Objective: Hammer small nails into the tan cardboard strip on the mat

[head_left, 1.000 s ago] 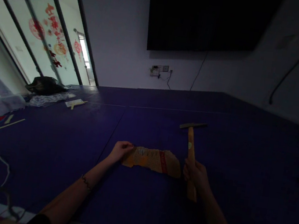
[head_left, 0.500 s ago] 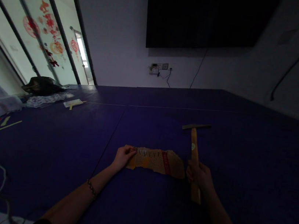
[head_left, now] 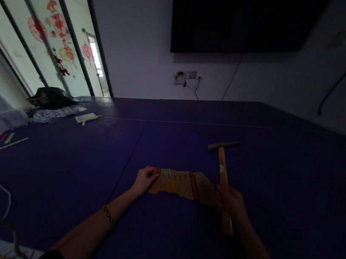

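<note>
Hammer (head_left: 224, 177) with pale wooden handle and slim metal cross-head is held in right hand (head_left: 230, 201), grip wrapped tight round the lower handle, head raised beyond the hand. Ragged, flat cardboard strip (head_left: 184, 184), tan with a red band, is laid on dark blue matte tabletop (head_left: 58, 165); a row of small nails is seen along its far edge. Left hand (head_left: 144, 180) is pinched on the strip's left end.

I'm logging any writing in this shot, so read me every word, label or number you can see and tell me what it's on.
No text can be read.
Cardboard piece: printed pattern and a red band, too blurred to read.
Hammer: small pale sticker on the handle, too small to read.
Glass partition: red paper-cut decorations, no characters legible.
</note>
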Available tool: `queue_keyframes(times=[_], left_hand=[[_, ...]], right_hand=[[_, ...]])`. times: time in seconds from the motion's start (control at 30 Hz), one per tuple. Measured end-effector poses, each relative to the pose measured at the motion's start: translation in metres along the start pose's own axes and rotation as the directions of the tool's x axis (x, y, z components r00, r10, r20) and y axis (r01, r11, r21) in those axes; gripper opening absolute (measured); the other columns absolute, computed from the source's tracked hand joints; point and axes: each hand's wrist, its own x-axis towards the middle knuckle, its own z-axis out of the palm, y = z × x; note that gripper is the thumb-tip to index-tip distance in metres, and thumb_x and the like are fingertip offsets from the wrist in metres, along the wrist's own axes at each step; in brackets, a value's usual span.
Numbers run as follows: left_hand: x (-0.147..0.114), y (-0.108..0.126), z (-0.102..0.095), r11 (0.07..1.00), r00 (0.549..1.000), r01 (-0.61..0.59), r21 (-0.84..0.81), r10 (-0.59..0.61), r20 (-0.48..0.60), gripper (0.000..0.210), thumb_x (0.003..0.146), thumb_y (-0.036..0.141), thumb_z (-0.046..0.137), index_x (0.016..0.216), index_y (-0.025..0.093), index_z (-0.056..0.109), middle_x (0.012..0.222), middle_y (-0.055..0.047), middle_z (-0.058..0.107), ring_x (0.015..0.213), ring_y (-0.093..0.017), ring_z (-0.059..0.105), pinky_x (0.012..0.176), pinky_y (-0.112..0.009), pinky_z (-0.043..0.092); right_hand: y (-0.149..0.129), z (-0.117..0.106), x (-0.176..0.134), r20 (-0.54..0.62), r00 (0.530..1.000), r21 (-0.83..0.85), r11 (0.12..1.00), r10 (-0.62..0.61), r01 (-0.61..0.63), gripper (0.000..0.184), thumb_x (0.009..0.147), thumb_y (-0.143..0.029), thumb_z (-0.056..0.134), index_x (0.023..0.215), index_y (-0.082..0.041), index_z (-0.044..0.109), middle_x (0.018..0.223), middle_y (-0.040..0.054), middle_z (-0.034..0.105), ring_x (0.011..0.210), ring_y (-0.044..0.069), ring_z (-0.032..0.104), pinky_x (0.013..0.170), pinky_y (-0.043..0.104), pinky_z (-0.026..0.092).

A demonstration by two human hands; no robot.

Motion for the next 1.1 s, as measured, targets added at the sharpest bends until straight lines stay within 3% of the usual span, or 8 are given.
queue_keyframes(times=[0.2, 0.4, 0.57, 0.7, 0.8, 0.9, 1.1], left_hand=[[0.001, 0.004, -0.003, 0.999, 0.999, -0.024, 0.035, 0.023, 0.035, 0.009, 0.071, 0.022, 0.059, 0.072, 0.017, 0.066, 0.073, -0.002, 0.065, 0.071, -0.015, 0.058, 0.070, -0.026, 0.045], [0.003, 0.006, -0.007, 0.997, 0.996, -0.061, 0.055, 0.058, 0.062, 0.006, 0.069, 0.021, 0.062, 0.067, 0.017, 0.066, 0.076, -0.003, 0.066, 0.074, -0.015, 0.058, 0.074, -0.028, 0.044], [0.005, 0.005, -0.007, 0.995, 0.994, -0.088, 0.048, 0.084, 0.064, 0.007, 0.069, 0.018, 0.062, 0.064, 0.016, 0.065, 0.075, -0.004, 0.066, 0.072, -0.015, 0.059, 0.072, -0.027, 0.044], [0.005, 0.004, -0.005, 0.994, 0.993, -0.104, 0.043, 0.101, 0.061, 0.007, 0.069, 0.017, 0.063, 0.063, 0.015, 0.066, 0.074, -0.004, 0.065, 0.072, -0.014, 0.059, 0.071, -0.026, 0.044], [0.005, 0.002, -0.003, 0.993, 0.993, -0.109, 0.040, 0.106, 0.059, 0.006, 0.069, 0.018, 0.063, 0.064, 0.015, 0.066, 0.073, -0.003, 0.065, 0.071, -0.014, 0.058, 0.069, -0.025, 0.044], [0.005, 0.000, -0.001, 0.993, 0.993, -0.109, 0.039, 0.107, 0.049, 0.006, 0.068, 0.018, 0.064, 0.064, 0.014, 0.066, 0.072, -0.002, 0.064, 0.070, -0.013, 0.057, 0.068, -0.024, 0.044], [0.005, -0.002, 0.001, 0.994, 0.994, -0.109, 0.032, 0.108, 0.020, 0.007, 0.066, 0.017, 0.065, 0.060, 0.013, 0.065, 0.065, -0.001, 0.061, 0.067, -0.013, 0.055, 0.064, -0.022, 0.043]], right_hand=[[0.001, -0.001, 0.000, 0.007, 1.000, 0.005, 1.000, -0.016, 0.016, 0.034, 0.053, -0.044, 0.067, 0.054, -0.019, 0.044, 0.034, -0.0088, 0.040, 0.024, 0.005, 0.034, 0.024, 0.021, 0.031], [-0.004, -0.006, 0.001, 0.124, 0.992, -0.006, 1.000, -0.020, 0.021, 0.034, 0.057, -0.045, 0.065, 0.054, -0.020, 0.042, 0.035, -0.0091, 0.040, 0.024, 0.006, 0.034, 0.025, 0.021, 0.032], [-0.013, 0.012, -0.037, 0.251, 0.968, -0.192, 0.980, 0.007, 0.043, 0.030, 0.064, -0.047, 0.056, 0.056, -0.020, 0.044, 0.035, -0.0085, 0.040, 0.025, 0.006, 0.034, 0.026, 0.020, 0.028], [-0.018, 0.044, -0.086, 0.260, 0.962, -0.382, 0.924, 0.080, 0.026, 0.026, 0.066, -0.043, 0.048, 0.056, -0.020, 0.046, 0.039, -0.0072, 0.038, 0.029, 0.007, 0.035, 0.030, 0.022, 0.027], [-0.023, 0.065, -0.108, 0.298, 0.954, -0.522, 0.837, -0.004, 0.167, 0.020, 0.064, -0.037, 0.050, 0.057, -0.018, 0.051, 0.046, -0.0038, 0.043, 0.041, 0.010, 0.040, 0.039, 0.023, 0.029], [-0.021, 0.079, -0.118, 0.280, 0.958, -0.651, 0.721, -0.064, 0.238, 0.015, 0.065, -0.029, 0.049, 0.057, -0.017, 0.052, 0.051, -0.0012, 0.049, 0.050, 0.012, 0.044, 0.047, 0.024, 0.032], [-0.009, 0.095, -0.125, 0.276, 0.961, -0.779, 0.587, 0.004, 0.221, 0.015, 0.070, -0.020, 0.045, 0.058, -0.016, 0.052, 0.055, 0.0029, 0.054, 0.050, 0.012, 0.048, 0.049, 0.024, 0.032]])
